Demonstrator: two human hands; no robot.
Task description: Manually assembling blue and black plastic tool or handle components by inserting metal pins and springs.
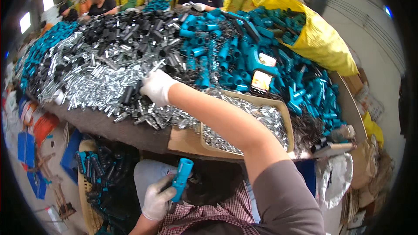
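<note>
Teal tube-shaped housing [183, 176] sits in the grasp of the gloved left hand [157, 200], over the lap and below the near edge of the worktop [139, 135], tilted with its round hollow end uppermost. Thumb and fingers close around its lower portion; a dark piece shows just beneath, though whether it is joined cannot be told. The housing looks like moulded plastic, so it should be light, stiff and not very fragile, with a smooth skin that may slide or turn in a gloved grip; the lower body is the sound place to hold, leaving the hollow mouth clear. The gloved right hand [159, 88] is stretched over the worktop's near edge, fingers bent down among silver metal parts [98, 82] and beside black sleeves [127, 95]; whether it has pinched anything cannot be told. Those metal parts look small, hard and slick, best taken by fingertips at their ends. Right of that hand, a shallow tray [288, 132] of small bright pieces lies along the near edge, while more teal housings [226, 56] heap toward the worktop's far right corner, by a yellow sack [324, 39].
</note>
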